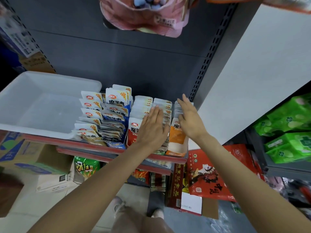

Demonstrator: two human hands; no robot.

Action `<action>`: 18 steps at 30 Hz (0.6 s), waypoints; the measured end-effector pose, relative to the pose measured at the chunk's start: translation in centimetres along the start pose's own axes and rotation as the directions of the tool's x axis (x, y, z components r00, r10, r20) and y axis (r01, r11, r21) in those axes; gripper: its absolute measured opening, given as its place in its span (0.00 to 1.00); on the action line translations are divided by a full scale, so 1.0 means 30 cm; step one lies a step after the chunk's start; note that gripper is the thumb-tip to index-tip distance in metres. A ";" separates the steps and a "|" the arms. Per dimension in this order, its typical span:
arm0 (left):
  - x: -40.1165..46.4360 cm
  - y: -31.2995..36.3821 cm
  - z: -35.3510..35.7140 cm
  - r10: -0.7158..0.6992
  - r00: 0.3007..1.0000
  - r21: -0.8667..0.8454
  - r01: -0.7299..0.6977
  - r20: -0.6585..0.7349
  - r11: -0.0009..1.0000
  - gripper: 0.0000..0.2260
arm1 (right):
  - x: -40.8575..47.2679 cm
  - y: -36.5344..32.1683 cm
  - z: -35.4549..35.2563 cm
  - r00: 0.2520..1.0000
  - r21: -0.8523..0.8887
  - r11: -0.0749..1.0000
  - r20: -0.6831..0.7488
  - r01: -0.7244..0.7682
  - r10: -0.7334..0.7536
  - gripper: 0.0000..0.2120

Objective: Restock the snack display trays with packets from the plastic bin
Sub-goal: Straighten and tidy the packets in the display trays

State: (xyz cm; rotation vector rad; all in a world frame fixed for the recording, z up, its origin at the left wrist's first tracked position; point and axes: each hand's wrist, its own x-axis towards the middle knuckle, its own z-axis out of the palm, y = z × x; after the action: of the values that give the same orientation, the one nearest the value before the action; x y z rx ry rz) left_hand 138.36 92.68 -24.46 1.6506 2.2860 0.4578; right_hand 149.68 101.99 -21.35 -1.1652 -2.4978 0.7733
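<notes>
The translucent white plastic bin (42, 105) sits on the shelf, left of the display trays (125, 145), and appears empty. Upright snack packets (116, 101) fill the trays. Left hand (152, 128) and right hand (189, 118), fingers straight, press flat on the right-hand rows. Restocking appears nearly complete; only straightening remains.

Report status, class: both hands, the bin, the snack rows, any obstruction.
Left hand open, flat on the packet rows. Right hand open over the rightmost row. Plastic bin looks empty. Nothing blocking.
</notes>
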 end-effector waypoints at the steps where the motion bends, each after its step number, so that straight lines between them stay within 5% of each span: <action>1: 0.023 0.007 -0.001 0.007 1.000 0.018 -0.007 -0.015 1.000 0.26 | 0.031 0.015 -0.004 1.000 -0.110 0.994 0.018 0.013 -0.011 0.25; 6: 0.147 -0.022 -0.034 0.060 0.995 0.109 -0.068 0.078 0.992 0.26 | 0.079 0.072 0.026 0.985 -0.361 0.932 0.171 0.028 0.036 0.28; 11: 0.123 -0.038 -0.001 0.117 0.982 0.154 -0.139 0.147 0.978 0.26 | 0.061 0.096 0.066 0.986 -0.409 0.910 0.167 0.066 0.003 0.29; 18: 0.191 -0.011 -0.009 0.032 0.984 0.062 -0.044 0.175 0.997 0.26 | 0.069 0.097 0.061 0.984 -0.388 0.920 0.179 0.057 0.014 0.30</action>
State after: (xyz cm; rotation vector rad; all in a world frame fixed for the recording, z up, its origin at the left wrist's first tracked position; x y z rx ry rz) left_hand 136.20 98.00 -24.60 1.6955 2.1667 0.2388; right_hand 149.34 104.50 -24.47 -1.2328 -2.9056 0.3914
